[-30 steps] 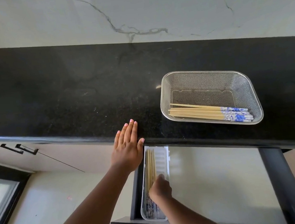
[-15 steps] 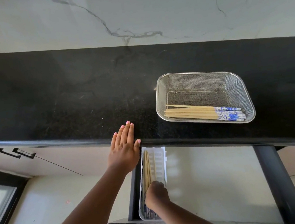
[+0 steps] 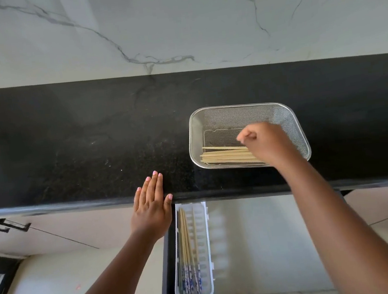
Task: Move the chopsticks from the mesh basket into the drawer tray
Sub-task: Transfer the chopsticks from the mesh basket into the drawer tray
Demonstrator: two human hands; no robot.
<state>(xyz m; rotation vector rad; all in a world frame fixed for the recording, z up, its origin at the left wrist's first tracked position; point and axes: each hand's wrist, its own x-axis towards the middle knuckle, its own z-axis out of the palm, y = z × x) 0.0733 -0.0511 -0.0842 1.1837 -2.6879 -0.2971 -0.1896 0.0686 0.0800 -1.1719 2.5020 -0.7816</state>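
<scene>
1. Our left hand (image 3: pixel 151 212) lies flat, fingers spread, on the counter (image 3: pixel 79 147) edge.
2. Our right hand (image 3: pixel 266 143) is curled over the chopsticks (image 3: pixel 223 156) in the basket (image 3: pixel 300 132); grip unclear.
3. More chopsticks lie in the tray (image 3: pixel 204 254) inside the open drawer (image 3: pixel 260 248).

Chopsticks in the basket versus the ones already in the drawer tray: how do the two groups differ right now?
The basket chopsticks lie left-to-right in the mesh basket on the counter; the tray chopsticks run front-to-back in the white drawer tray below. The right hand covers the basket group's right ends, while the tray group's blue-patterned ends show, nearest the camera. The tray group lies untouched; the left hand rests on the counter edge. Both share pale wooden shafts.
</scene>
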